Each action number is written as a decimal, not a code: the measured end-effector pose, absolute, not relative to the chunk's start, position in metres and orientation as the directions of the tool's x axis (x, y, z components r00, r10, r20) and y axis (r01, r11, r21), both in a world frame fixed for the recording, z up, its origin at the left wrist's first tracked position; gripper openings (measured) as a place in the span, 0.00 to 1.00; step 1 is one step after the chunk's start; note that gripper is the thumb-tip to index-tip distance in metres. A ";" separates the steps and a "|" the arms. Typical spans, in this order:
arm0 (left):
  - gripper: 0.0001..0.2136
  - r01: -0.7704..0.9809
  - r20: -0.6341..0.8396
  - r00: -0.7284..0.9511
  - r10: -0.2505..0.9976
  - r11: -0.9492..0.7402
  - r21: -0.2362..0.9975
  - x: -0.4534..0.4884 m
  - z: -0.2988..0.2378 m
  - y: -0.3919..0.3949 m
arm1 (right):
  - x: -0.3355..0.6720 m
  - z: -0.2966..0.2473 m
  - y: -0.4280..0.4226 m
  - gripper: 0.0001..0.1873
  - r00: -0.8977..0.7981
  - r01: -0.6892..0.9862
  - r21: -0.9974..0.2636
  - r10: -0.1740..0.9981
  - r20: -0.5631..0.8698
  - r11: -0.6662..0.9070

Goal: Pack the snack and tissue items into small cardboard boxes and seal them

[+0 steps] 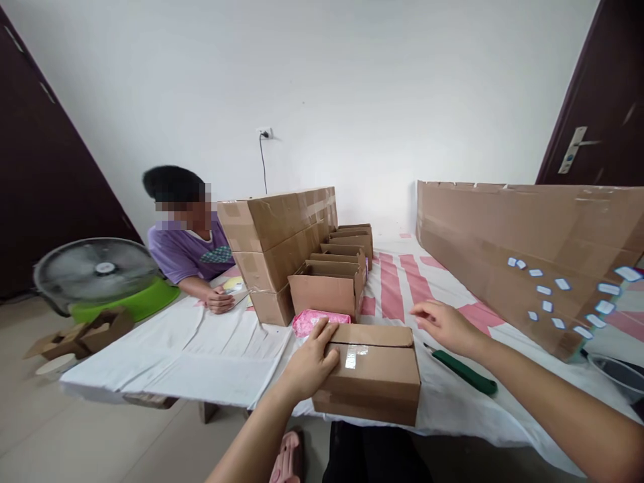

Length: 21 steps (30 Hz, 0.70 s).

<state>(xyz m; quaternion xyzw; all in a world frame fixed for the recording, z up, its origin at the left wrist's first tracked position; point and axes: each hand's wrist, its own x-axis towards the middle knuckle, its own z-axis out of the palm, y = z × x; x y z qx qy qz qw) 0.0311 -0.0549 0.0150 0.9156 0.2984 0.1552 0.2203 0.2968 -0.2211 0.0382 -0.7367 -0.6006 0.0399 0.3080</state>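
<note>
A closed cardboard box (375,376) lies at the table's front edge, with a strip of clear tape (356,357) across its lid seam. My left hand (316,359) rests on the box's left end, its fingers spread over the top. To the right of the box, my right hand (447,325) hovers over the cloth with fingers loosely bent, holding nothing. Just below that hand lies a green utility knife (465,371), its tip pointing toward the box. A pink wrapped packet (322,322) sits behind the box, partly hidden by my left hand.
Open cardboard boxes (325,295) stand in a row behind the packet, beside a wall of stacked taped boxes (274,255). A large cardboard panel (503,261) with stickers stands right, near a clear bowl (618,376). A person (191,248) sits left, near a fan (103,268).
</note>
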 end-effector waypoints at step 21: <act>0.27 0.446 0.202 0.769 0.607 -0.735 0.511 0.032 0.013 -0.056 | 0.240 0.048 -0.124 0.16 -0.162 0.817 -0.567 0.986 -0.043 0.109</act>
